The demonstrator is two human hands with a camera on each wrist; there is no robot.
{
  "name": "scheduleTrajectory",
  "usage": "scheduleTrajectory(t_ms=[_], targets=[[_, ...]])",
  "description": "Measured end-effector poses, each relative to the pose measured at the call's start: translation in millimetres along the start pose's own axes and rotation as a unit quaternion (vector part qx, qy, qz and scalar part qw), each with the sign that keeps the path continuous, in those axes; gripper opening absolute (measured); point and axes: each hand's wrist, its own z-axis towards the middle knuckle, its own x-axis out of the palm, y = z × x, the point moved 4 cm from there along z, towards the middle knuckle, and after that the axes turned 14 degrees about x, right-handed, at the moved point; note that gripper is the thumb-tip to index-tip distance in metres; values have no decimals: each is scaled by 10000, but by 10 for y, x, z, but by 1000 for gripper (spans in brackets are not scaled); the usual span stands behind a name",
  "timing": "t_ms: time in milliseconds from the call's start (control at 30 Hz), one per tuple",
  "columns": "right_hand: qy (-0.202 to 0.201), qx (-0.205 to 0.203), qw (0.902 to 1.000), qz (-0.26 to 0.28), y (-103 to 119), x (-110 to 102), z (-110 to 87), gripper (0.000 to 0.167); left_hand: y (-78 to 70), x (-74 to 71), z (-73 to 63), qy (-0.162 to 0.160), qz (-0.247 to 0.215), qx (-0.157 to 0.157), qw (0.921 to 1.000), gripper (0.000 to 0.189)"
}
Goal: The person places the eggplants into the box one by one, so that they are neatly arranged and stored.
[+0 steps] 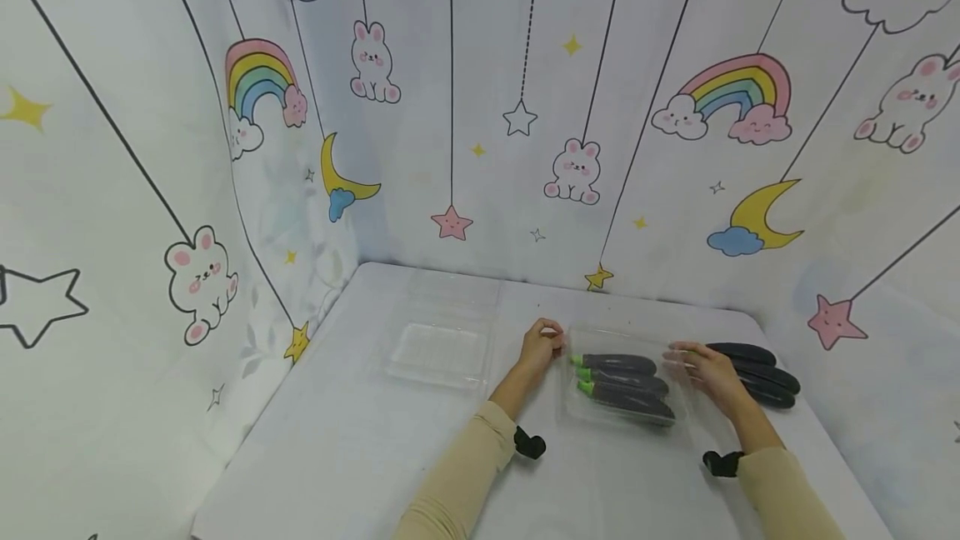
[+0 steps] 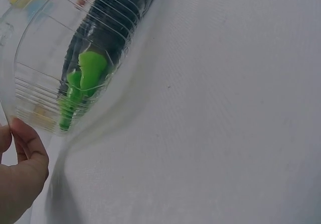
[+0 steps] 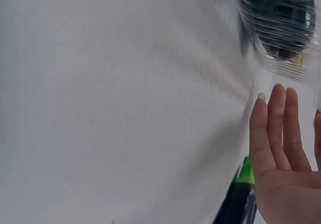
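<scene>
A clear plastic tray (image 1: 573,408) holds three dark eggplants (image 1: 622,385) with green stem ends, lying side by side. At its left end, my left hand (image 1: 542,345) pinches the tray's rim between thumb and fingers, as the left wrist view also shows. On the opposite end is my right hand (image 1: 708,373), its fingers (image 3: 277,128) straight beside the ribbed wall in the right wrist view. More dark eggplants (image 1: 765,375) lie on the table just behind the right hand, one with a green stem end showing in the right wrist view.
Another clear plastic tray (image 1: 438,354) sits on the white table (image 1: 337,448) to the left, with a faint clear piece behind it. A white cloth (image 1: 480,65) printed with rabbits, stars and rainbows hangs around the table's back and sides.
</scene>
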Motion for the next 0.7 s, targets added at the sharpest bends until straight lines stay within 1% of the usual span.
scheduleTrajectory(t_ms=[100,167,300,367,467,600,700], targets=[[-136,-77,9988,-462,37,8,-57,58,-9,-6,-6,32,-121,-12,9999,11],[-208,-64,9974,-685,44,16,-100,59,-6,-16,-11,77,-185,-61,9998,10],[-194,-68,9940,-1073,35,31,-202,58,-21,-33,-21,163,-232,-168,9995,12],[-206,-78,9925,-1202,24,26,-241,59,-31,-40,-28,155,-134,-173,9996,13],[-262,-194,9902,-1356,28,16,-298,59,-55,-48,-52,218,147,-158,9995,17],[-475,-378,9869,-1495,27,13,-366,59,-92,-47,-106,351,509,-79,9981,20],[-701,-450,9840,-1573,28,17,-417,59,-139,-30,-150,350,632,-33,9974,22]])
